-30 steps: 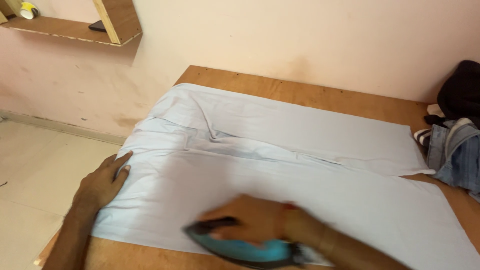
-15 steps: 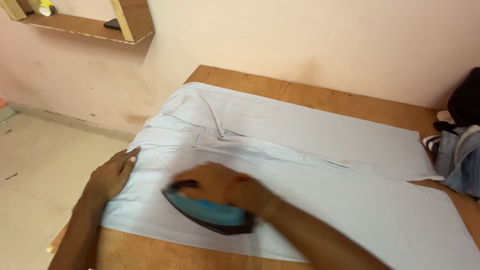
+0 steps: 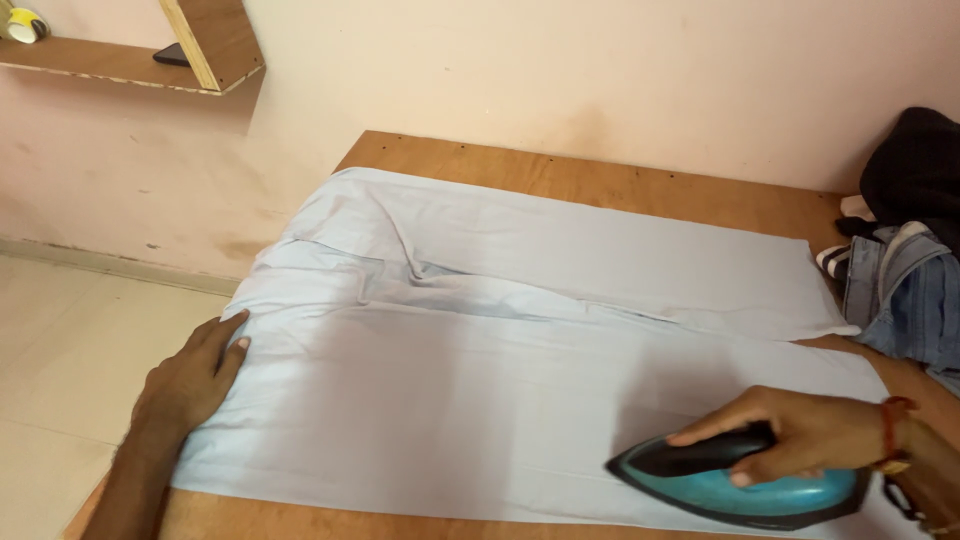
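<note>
A pair of pale blue trousers (image 3: 520,350) lies spread flat on a wooden table (image 3: 620,190). My left hand (image 3: 190,380) presses flat on the waist end at the table's left edge, fingers apart. My right hand (image 3: 800,435) grips the black handle of a teal clothes iron (image 3: 740,485). The iron rests on the near trouser leg toward the right, its tip pointing left.
A heap of denim and dark clothes (image 3: 905,270) sits at the table's right end by the pink wall. A wooden wall shelf (image 3: 130,55) hangs at upper left. A tiled floor (image 3: 60,370) lies to the left.
My right hand slid the iron left along the near leg, then far back to the right. The left hand stayed on the waist end.
</note>
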